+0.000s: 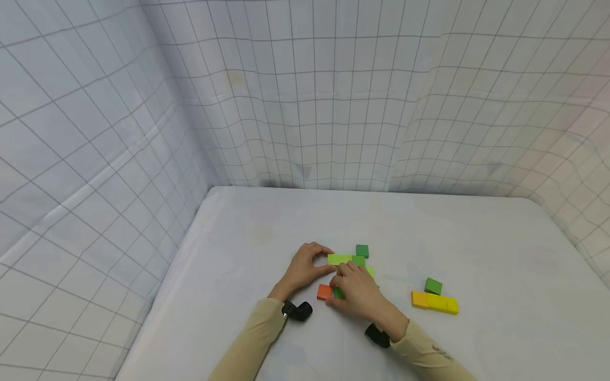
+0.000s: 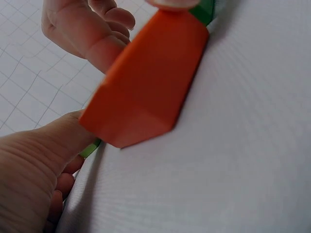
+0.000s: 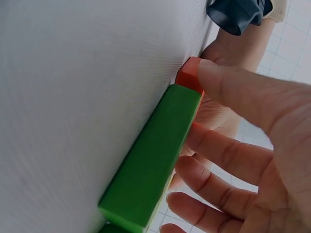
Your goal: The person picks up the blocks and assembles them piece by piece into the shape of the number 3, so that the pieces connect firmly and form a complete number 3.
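Note:
An orange-red block [image 1: 324, 292] lies flat on the white table, with a green block [image 1: 339, 292] against its right side. My right hand [image 1: 359, 293] pinches the orange-red block between thumb and index finger, its other fingers reaching over the green pieces. The right wrist view shows the thumb on the near end of that block, beside a long green side face [image 3: 150, 155]. My left hand [image 1: 305, 267] holds the left end of a light green block [image 1: 338, 259] between thumb and fingers. Another green block [image 1: 358, 261] adjoins it. My right hand hides part of the arrangement.
A dark green block [image 1: 362, 251] sits behind the cluster. Off to the right, a row of yellow blocks [image 1: 443, 303] with an orange-yellow block [image 1: 420, 299] at its left end lies by a tilted green block [image 1: 433, 286]. Grid-patterned cloth [image 1: 305, 106] hangs around the table.

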Available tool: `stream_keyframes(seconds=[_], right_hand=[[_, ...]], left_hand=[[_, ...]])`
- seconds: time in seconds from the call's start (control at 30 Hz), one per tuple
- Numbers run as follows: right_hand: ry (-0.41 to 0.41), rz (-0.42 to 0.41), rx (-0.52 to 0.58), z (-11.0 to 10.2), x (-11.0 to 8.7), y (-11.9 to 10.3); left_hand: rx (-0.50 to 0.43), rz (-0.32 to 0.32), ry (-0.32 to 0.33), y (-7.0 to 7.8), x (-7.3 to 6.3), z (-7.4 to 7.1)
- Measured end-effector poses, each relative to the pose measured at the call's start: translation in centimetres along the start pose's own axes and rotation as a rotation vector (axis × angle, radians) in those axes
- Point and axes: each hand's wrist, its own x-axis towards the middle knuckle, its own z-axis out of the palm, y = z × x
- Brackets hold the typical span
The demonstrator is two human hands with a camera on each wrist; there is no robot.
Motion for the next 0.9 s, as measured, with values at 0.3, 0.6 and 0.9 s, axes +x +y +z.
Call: stream_keyframes(seconds=[0.3,0.6,0.9], right_hand=[[-0.001,0.006,0.004,-0.06,-0.02,-0.08],[-0.029,0.013,0.007,-0.09,-0.23,-0.23],[-0.005,0.01,-0.023,-0.18,-0.24,-0.19]], left_hand=[[0.002,-0.002,-0.002,0.03,0.08,-0.08],[-0.003,-0.021,-0.011,0.2,-0.01,-0.1],[-0.008,-0.006,-0.001,0.14,-0.13,-0.08]])
